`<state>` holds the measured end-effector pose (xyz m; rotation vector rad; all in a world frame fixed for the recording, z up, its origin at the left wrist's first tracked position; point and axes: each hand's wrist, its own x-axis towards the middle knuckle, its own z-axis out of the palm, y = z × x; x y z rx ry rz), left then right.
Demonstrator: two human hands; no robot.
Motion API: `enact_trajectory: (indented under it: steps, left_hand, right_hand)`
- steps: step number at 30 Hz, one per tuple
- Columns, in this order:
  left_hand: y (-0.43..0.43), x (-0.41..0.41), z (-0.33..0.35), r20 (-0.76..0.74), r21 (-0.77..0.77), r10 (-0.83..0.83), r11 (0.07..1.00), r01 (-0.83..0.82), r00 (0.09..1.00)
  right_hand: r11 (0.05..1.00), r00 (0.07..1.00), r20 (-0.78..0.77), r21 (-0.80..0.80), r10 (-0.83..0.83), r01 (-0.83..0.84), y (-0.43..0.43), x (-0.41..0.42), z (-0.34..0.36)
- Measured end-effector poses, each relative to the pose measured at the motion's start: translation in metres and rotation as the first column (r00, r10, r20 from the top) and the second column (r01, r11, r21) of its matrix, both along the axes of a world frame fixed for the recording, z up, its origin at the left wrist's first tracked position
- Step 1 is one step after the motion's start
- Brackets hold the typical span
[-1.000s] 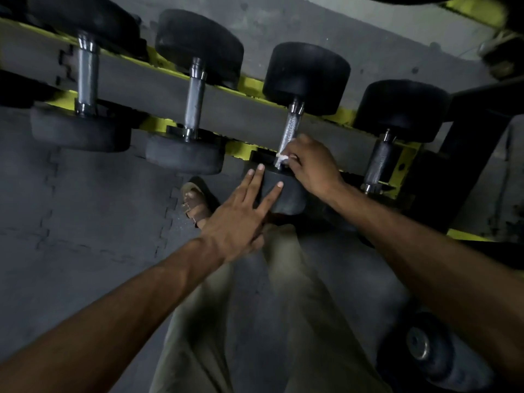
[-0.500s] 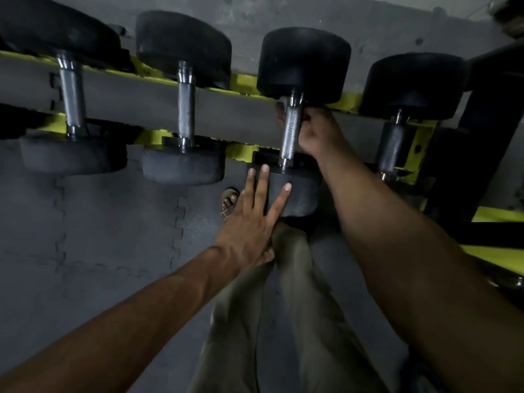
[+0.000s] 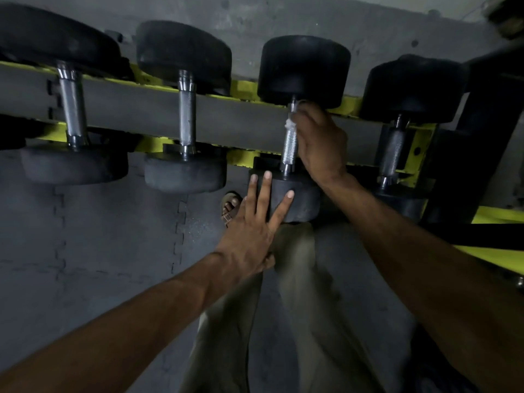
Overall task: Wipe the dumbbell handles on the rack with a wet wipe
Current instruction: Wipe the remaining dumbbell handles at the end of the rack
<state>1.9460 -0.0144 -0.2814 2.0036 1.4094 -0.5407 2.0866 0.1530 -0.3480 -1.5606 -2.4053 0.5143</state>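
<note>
At upper centre of the frame, the white wet wipe [image 3: 289, 125] is clenched by the right hand [image 3: 320, 146] around the knurled steel dumbbell handle [image 3: 289, 146]. The near black rubber dumbbell head [image 3: 300, 197] is pressed by the flat, straight-fingered left hand [image 3: 255, 222], likely to steady it.

no readable text, labels, brands or numbers on dumbbells [image 3: 303, 69], rack [image 3: 243, 87]

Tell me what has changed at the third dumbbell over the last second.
The right hand slid the wet wipe up the handle, from the end by the near head to the end under the far head, gripping throughout. The left hand stayed flat against the near head; nothing left the rack.
</note>
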Motion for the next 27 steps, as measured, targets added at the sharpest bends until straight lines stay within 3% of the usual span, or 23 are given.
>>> enact_trajectory:
  steps: [2,5,8,10,12,15,16,20,24,27]
  left_hand:
    - [-0.001,0.001,0.001,-0.004,-0.011,-0.001,1.000,0.001,1.000]
    - [-0.001,0.000,-0.001,-0.014,0.003,-0.003,1.000,0.003,1.000]
    - [-0.002,0.003,0.001,-0.029,-0.011,0.017,1.000,-0.017,0.999]
    - [-0.002,0.009,0.005,-0.054,-0.027,0.041,0.999,-0.042,0.998]
    - [-0.002,0.015,0.009,-0.070,-0.037,0.084,0.996,-0.087,0.994]
    - [-0.001,0.020,0.009,-0.111,-0.065,0.099,0.992,-0.106,0.989]
    - [-0.002,0.021,0.009,-0.121,-0.072,0.100,0.991,-0.109,0.988]
    - [-0.003,0.023,0.007,-0.119,-0.055,0.124,0.990,-0.132,0.985]
    - [-0.001,0.024,0.010,-0.136,-0.065,0.114,0.990,-0.123,0.984]
    - [-0.003,0.025,0.007,-0.141,-0.055,0.125,0.990,-0.134,0.982]
  right_hand:
    - [0.986,0.980,0.115,-0.020,0.165,-0.164,0.008,0.004,-0.007]
    - [0.966,0.923,0.285,-0.085,0.257,-0.243,0.025,-0.015,-0.002]
    - [0.854,0.700,0.498,-0.384,0.513,-0.353,0.025,-0.047,0.015]
    - [0.662,0.542,0.419,-0.633,0.729,-0.401,0.017,-0.054,0.023]
    - [0.604,0.457,0.412,-0.658,0.788,-0.449,0.027,-0.051,0.035]
    - [0.719,0.501,0.517,-0.541,0.694,-0.437,0.048,-0.050,0.041]
    - [0.717,0.510,0.507,-0.551,0.694,-0.427,0.045,-0.052,0.040]
    - [0.582,0.483,0.349,-0.630,0.803,-0.514,0.017,-0.051,0.040]
    - [0.609,0.587,0.206,-0.442,0.783,-0.658,0.023,-0.018,0.039]
    - [0.645,0.664,0.088,-0.361,0.742,-0.673,0.019,0.010,0.026]
